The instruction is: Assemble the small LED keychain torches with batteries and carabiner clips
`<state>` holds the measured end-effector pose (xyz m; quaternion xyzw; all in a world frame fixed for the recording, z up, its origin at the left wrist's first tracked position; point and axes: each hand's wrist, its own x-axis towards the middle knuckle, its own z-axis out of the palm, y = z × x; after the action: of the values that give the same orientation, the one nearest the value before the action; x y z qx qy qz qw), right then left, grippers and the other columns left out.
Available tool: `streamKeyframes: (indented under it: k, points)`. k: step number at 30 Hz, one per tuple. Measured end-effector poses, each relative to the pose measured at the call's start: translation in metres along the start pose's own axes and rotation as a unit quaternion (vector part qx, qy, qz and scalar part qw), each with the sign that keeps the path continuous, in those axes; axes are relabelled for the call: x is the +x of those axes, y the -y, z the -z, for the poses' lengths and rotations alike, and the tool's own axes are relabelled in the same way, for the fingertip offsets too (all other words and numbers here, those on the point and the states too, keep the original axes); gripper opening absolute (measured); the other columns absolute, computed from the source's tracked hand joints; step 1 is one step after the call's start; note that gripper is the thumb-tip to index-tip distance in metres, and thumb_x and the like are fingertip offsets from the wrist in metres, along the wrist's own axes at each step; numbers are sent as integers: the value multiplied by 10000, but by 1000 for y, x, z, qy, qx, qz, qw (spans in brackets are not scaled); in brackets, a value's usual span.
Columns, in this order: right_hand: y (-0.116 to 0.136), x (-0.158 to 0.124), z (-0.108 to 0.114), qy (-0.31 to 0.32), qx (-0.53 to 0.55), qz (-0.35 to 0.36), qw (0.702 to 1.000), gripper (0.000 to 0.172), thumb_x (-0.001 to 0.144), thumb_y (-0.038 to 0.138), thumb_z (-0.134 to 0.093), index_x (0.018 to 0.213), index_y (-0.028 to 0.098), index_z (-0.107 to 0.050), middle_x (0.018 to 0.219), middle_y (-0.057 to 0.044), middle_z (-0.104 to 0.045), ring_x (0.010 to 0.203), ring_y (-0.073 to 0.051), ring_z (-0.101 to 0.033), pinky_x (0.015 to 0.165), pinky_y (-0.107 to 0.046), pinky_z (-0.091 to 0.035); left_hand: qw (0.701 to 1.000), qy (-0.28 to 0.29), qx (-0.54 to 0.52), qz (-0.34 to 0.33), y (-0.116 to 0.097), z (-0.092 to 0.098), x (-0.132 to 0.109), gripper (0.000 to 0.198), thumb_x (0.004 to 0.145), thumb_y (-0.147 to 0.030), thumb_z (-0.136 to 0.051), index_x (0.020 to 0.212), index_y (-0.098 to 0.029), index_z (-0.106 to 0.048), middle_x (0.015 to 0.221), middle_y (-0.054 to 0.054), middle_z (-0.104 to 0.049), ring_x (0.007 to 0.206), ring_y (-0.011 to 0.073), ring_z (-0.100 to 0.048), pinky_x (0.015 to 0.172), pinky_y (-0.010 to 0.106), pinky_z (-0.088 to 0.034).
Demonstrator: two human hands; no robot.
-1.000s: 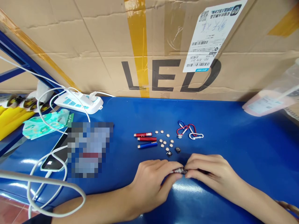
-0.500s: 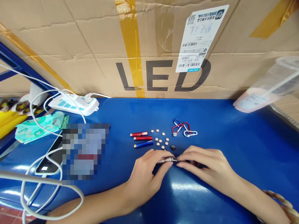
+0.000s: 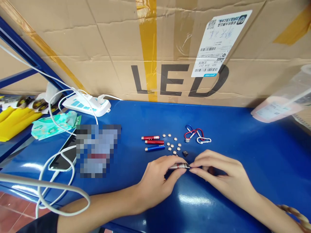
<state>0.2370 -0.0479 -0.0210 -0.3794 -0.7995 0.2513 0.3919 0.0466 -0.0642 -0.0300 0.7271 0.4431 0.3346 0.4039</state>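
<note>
Pinching one laser pointer [image 3: 180, 166] by its ends: left hand [image 3: 157, 183], right hand [image 3: 218, 176]; three spare pointers [image 3: 153, 143], button cells [image 3: 173, 144] are lying untouched, far.

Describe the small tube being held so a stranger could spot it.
On the blue table, before the LED cardboard box, the left hand and right hand pinch a silver tube with a red band. The red and blue tubes behind lie loose.
</note>
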Motion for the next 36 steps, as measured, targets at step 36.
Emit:
streamKeyframes:
  k: [36]
  points:
    - [-6,-2,1,157,54,-97,981,199,829,243,-588,645,223,-662,674,25,-644,552,-82,-582,511,-176,-433,986,37,41,-159,7,-2,-4,126,891,-142,-465,801,-163,-550,691,20,-640,604,121,-600,594,203,-492]
